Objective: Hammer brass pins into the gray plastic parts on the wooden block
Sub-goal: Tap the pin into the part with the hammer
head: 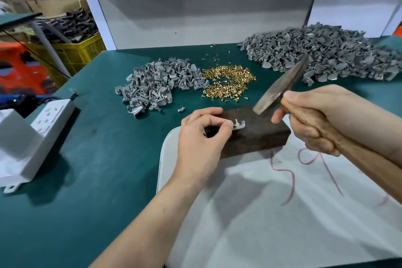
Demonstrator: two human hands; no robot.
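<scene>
Matting (87, 180) of smooth green is covering the bench where a dark rectangular wooden block (261, 137) is lying. Right hand (311, 119) is gripping a worn wooden-handled hammer (280, 91) tilted above it. Left hand (202, 137) is pinching a small gray plastic part (240, 126) on the block's top, a brass pin (236, 121) sticking up from it

Bench (87, 180) topped with dark green mat. Centre of frame, upper half: small heap (152, 87) of gray parts, with a pile of brass pins (228, 82) touching its right side. Loose pins (214, 54) scattered just above that. Upper right: big heap (326, 50) of the same gray parts. Stray part (181, 109) alone, just below the small heap. Left edge: white power strip (54, 115), white box (17, 148) against its near end. Lower right: white sheet (282, 213) with red scrawl, dark wood block (256, 137) on its top edge
</scene>
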